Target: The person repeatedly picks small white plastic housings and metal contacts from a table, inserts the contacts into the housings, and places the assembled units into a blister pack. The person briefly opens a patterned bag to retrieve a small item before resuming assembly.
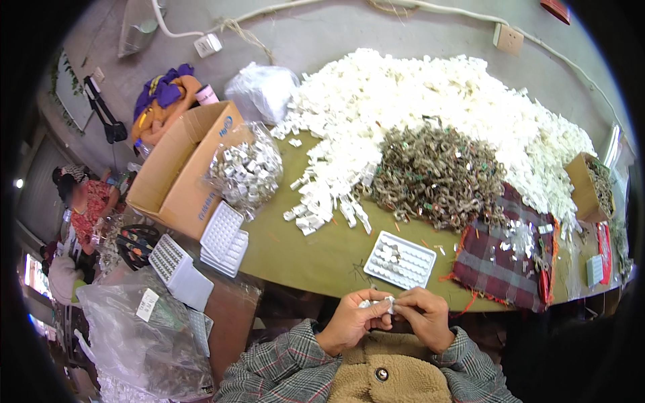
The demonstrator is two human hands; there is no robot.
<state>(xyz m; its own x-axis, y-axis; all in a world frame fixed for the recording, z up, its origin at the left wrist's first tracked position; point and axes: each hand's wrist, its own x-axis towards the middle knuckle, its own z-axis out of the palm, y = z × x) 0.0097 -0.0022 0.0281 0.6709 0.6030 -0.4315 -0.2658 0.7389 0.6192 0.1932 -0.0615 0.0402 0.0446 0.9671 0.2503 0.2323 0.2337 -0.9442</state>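
Observation:
Close to my body, just off the table's front edge, both hands meet around a small white plastic piece [389, 305]. My left hand [355, 320] pinches it from one side. The fingertips of my right hand [424, 317] press together at its other side; whether they hold a separate part is too small to tell. Just beyond my hands lies a white moulded tray [417, 277] with rows of hollows and a few small metallic-looking pieces on it. Behind the tray is a heap of small brown-grey coiled parts [437, 171]. A large mound of white plastic pieces [410, 87] spreads around that heap.
A plaid cloth [497, 265] lies right of the tray. An open cardboard box [178, 164], a clear bag of white parts [247, 171] and stacked white trays [222, 232] stand at left. A small box of brown parts [588, 191] is far right. Another person [87, 215] is at far left.

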